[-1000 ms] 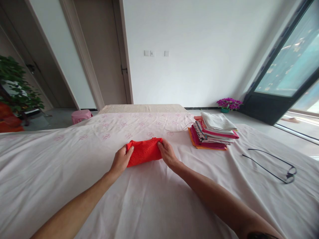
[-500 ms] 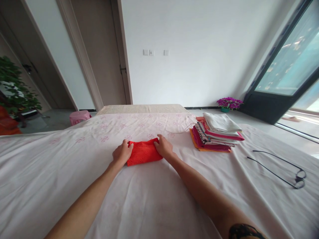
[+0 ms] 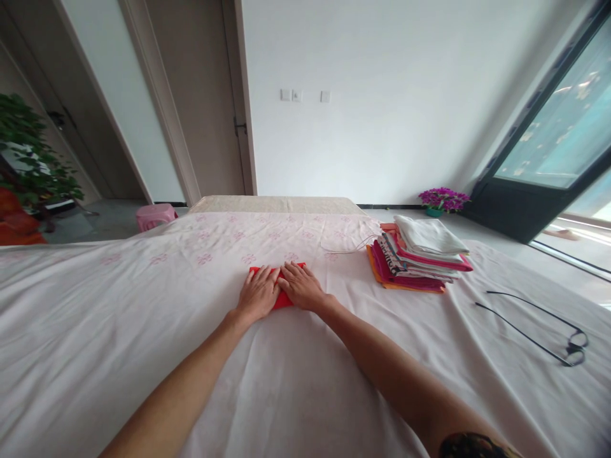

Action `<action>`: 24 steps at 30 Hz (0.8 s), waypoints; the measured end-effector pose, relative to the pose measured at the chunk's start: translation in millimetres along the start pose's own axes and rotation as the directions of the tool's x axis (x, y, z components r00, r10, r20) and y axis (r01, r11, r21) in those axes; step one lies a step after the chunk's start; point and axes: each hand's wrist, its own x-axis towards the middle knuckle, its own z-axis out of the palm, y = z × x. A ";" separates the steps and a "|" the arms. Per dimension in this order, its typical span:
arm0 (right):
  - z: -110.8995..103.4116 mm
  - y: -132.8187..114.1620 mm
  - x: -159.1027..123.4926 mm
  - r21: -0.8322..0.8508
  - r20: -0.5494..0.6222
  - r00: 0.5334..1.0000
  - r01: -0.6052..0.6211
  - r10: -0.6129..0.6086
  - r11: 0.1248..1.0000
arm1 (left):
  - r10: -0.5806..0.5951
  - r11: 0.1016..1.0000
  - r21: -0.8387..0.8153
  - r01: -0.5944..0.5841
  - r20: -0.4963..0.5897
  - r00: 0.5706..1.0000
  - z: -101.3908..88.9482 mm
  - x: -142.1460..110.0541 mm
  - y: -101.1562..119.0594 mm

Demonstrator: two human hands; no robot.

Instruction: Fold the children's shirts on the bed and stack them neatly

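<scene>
Fingers of the left hand [image 3: 260, 294] and right hand [image 3: 300, 287] lie flat, gripping nothing, over the red cloth [image 3: 283, 301] beneath them. Uneven pressing could skew its edges or wrinkle the sheet [image 3: 296, 369] under all 10 fingertips; rightward, the cloth pile [image 3: 410, 261] stands apart.

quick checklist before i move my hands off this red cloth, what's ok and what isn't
1. Left hand laid flat on the red cloth, not gripping: ok.
2. Right hand likewise flat on it: ok.
3. Red cloth's edges lined up: cannot tell, the hands cover most of it.
4. Stack of folded cloths standing apart from both hands: ok.
5. Glasses apart from hands and stack, to the stack's right: ok.
6. Sheet smooth: not ok, creases show.
</scene>
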 end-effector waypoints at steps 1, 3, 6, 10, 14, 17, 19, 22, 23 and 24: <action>1.0 3.7 0.7 -0.006 0.009 1.000 0.007 -0.007 1.000 | -0.014 1.000 0.010 0.014 -0.007 1.000 0.7 0.4 -3.3; 2.2 9.8 2.3 0.004 0.030 1.000 -0.003 0.003 1.000 | -0.043 0.999 0.015 0.044 -0.025 0.999 0.2 1.0 -8.7; 3.8 15.1 4.9 0.054 0.075 0.996 -0.055 0.051 0.997 | -0.069 0.998 -0.015 0.068 -0.024 0.997 -1.6 -1.3 -16.5; 0.1 19.9 10.8 0.102 0.129 0.984 -0.136 0.123 0.985 | -0.205 0.977 -0.059 0.204 -0.025 0.978 -3.6 -14.2 -34.8; -16.8 27.3 23.1 0.081 0.054 0.946 -0.324 0.321 0.942 | -0.402 0.892 -0.266 0.366 -0.093 0.911 -9.1 -28.6 -57.2; -30.0 30.8 35.8 0.132 -0.034 0.962 -0.266 0.272 0.955 | -0.574 0.751 -0.483 0.451 -0.138 0.807 -14.9 -33.0 -66.9; -34.5 30.5 44.3 0.204 -0.007 0.981 -0.187 0.192 0.961 | -0.622 0.706 -0.528 0.472 -0.142 0.770 -18.2 -33.7 -69.1; -34.5 28.2 55.8 0.308 0.137 0.980 -0.181 0.145 0.934 | -0.631 0.691 -0.545 0.475 -0.133 0.765 -21.5 -34.1 -69.1; -33.9 27.8 59.1 0.320 0.181 0.974 -0.189 0.136 0.928 | -0.633 0.686 -0.552 0.475 -0.130 0.763 -22.2 -34.3 -68.8; -33.6 27.7 62.0 0.318 0.215 0.967 -0.200 0.135 0.927 | -0.635 0.682 -0.556 0.475 -0.127 0.762 -22.9 -34.4 -68.4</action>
